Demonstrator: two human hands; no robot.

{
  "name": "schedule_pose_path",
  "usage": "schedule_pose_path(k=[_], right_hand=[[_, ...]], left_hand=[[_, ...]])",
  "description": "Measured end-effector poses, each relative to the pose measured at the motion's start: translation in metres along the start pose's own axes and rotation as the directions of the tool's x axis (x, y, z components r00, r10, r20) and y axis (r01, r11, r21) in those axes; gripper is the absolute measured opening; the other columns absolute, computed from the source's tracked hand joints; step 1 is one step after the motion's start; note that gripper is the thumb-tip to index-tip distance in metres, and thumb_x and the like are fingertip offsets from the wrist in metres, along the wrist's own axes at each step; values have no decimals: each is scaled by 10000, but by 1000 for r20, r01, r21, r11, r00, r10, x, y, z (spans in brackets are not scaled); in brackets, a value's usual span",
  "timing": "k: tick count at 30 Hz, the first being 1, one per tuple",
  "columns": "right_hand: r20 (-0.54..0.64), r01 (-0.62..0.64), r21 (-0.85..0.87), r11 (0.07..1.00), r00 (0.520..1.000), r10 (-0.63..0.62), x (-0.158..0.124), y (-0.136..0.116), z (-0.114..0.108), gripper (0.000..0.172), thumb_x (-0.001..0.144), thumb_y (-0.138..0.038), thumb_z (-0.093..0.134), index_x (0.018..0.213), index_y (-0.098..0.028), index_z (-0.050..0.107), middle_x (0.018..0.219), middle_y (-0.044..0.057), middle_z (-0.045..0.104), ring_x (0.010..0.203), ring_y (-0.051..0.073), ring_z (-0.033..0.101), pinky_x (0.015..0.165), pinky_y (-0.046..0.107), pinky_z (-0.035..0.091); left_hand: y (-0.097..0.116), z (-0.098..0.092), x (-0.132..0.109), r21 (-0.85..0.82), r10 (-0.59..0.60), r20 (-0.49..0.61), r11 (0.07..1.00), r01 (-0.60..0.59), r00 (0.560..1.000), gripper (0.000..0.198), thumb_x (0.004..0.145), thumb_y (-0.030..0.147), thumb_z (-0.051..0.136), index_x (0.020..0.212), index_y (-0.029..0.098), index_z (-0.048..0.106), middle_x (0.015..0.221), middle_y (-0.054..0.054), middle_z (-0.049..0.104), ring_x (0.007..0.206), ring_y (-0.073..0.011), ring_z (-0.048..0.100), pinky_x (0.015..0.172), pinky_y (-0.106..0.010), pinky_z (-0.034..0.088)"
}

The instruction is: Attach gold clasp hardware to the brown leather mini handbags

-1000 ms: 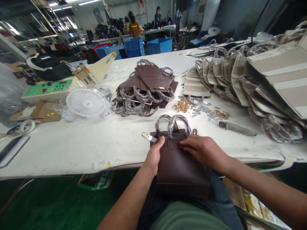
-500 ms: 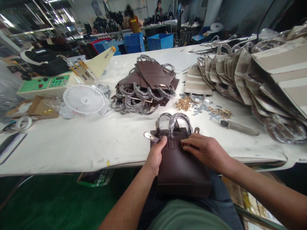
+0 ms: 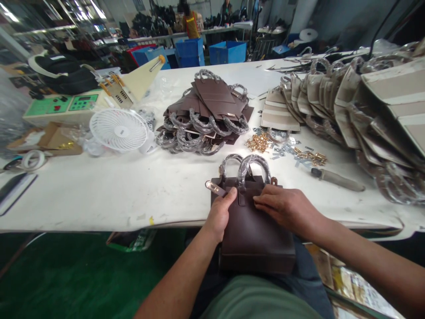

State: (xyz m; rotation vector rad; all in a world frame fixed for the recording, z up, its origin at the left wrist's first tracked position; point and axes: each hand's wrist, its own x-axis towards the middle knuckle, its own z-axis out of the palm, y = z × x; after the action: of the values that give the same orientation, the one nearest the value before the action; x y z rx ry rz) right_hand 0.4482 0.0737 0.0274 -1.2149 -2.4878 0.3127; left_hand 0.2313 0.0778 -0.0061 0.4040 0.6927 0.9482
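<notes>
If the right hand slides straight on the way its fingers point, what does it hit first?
Probably the left hand: its thumb rests on the dark brown leather handbag just ahead of the right hand, though depth is unclear.

Forearms forward, left hand [image 3: 219,215] curled in grip, right hand [image 3: 284,208] flat

Handbag factory workshop, stacked brown bags [image 3: 206,110], beige bags [image 3: 348,102], blue crates [image 3: 229,51], distant workers [image 3: 191,22]

white fan [image 3: 118,130], brown bag pile [image 3: 207,117], gold fittings [image 3: 259,141]
</notes>
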Motion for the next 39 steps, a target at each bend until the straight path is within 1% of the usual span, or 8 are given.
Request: schedule_pose_path(k=[7, 13, 16, 20, 23, 30, 35, 39], right_hand=[[-89, -125, -127, 984, 989, 114, 0, -13, 9, 126, 1003, -211, 628, 1039, -217, 749, 926, 31, 651, 760, 193, 651, 581, 307, 378], [-76, -72, -220, 973, 996, 57, 3, -20, 10, 130, 996, -173, 618, 996, -200, 745, 850, 23, 609, 700, 191, 625, 551, 327, 350], [-82, -94, -93, 991, 993, 87, 3, -15, 6, 75, 979, -180, 682, 1010, -218, 739, 902, 12, 631, 753, 187, 647, 593, 311, 409], [-210, -52, 236, 970, 972, 103, -4, -8, 7, 124, 999, -192, 704, 1114, -235, 725, 1005, 11, 677, 852, 161, 671, 743, 270, 504], [-281, -5, 363, 932, 953, 115, -10, -4, 10, 133, 1000, -195, 714, 1118, -255, 726, 1021, 13, 689, 890, 153, 673, 785, 255, 526], [-300, -3, 372, 928, 946, 124, -13, 0, 13, 161, 991, -179, 723, 1126, -263, 743, 1020, 23, 690, 883, 155, 674, 755, 260, 540], [-306, -2, 403, 915, 942, 136, -9, -1, 9, 147, 984, -184, 732, 1112, -254, 754, 1022, 28, 702, 887, 157, 682, 766, 257, 548], [-249, -9, 350, 937, 963, 102, -5, -1, 7, 127, 999, -202, 718, 1106, -261, 752, 1029, 13, 701, 880, 143, 682, 745, 239, 528]], left_hand=[[0, -1, -3, 77, 32, 14, 996, -33, 999, 479, 935, 447, 729, 1281, 117, 719, 1147, -151, 775, 1099, -332, 731, 1041, -462, 534], [-1, -2, -3, 130, 56, 29, 990, -59, 998, 466, 952, 444, 707, 1291, 124, 708, 1155, -140, 773, 1085, -308, 735, 1029, -431, 540], [-1, -3, -3, 82, 44, 24, 996, -46, 999, 486, 935, 452, 719, 1272, 102, 711, 1132, -153, 776, 1070, -318, 739, 1000, -440, 563], [0, -1, -5, -10, 29, 13, 1000, -29, 999, 480, 899, 439, 749, 1236, 99, 721, 1096, -152, 783, 1061, -332, 745, 975, -454, 587], [2, 2, -7, -51, 37, 3, 998, -37, 999, 496, 867, 409, 785, 1264, 124, 707, 1104, -139, 783, 1075, -339, 743, 971, -466, 594], [3, 4, -6, -60, 45, -55, 997, -49, 997, 535, 839, 392, 816, 1276, 109, 696, 1088, -139, 785, 1063, -343, 747, 979, -467, 592], [0, -1, -4, -38, 44, -56, 998, -46, 997, 508, 850, 417, 805, 1253, 120, 717, 1069, -131, 788, 1055, -329, 750, 962, -449, 598], [-3, -6, -2, -20, 46, -53, 999, -48, 997, 474, 880, 427, 773, 1240, 121, 729, 1049, -128, 793, 1026, -313, 756, 940, -434, 602]])
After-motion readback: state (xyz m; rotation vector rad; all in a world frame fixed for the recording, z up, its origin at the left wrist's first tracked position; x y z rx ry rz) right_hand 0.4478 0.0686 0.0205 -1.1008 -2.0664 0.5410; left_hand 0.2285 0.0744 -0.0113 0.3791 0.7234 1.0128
